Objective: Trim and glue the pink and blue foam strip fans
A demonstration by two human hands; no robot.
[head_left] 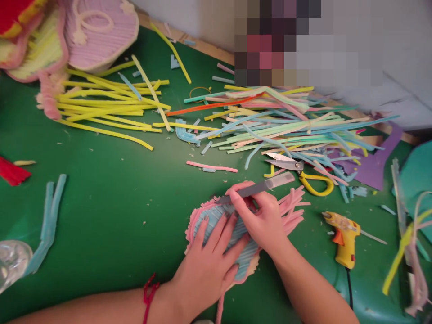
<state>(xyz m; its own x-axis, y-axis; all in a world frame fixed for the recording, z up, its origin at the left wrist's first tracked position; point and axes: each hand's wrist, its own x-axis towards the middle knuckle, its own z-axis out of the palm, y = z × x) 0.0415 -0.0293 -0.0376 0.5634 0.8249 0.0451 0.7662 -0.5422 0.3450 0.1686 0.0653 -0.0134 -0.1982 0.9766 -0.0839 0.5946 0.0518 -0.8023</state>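
Observation:
On the green table a flat piece made of pipe cleaners (208, 215) lies in front of me, light blue in the middle with a pink and cream border. Strands of pink pipe cleaner stick out at its right. My left hand (211, 256) rests flat on the blue part, fingers spread. Gripped in my right hand (258, 216) is a slim grey pointed tool (253, 190) that looks like tweezers. Its tip is at the pink upper border; whether it touches is unclear. Both hands cover much of the piece.
Yellow-handled scissors (315, 182) and a yellow glue gun (347, 234) lie to the right. Loose multicoloured pipe cleaners (286, 130) and a yellow bunch (108, 105) spread across the back. A lilac pipe-cleaner shape (101, 40) stands back left; a clear container (13, 265) sits front left.

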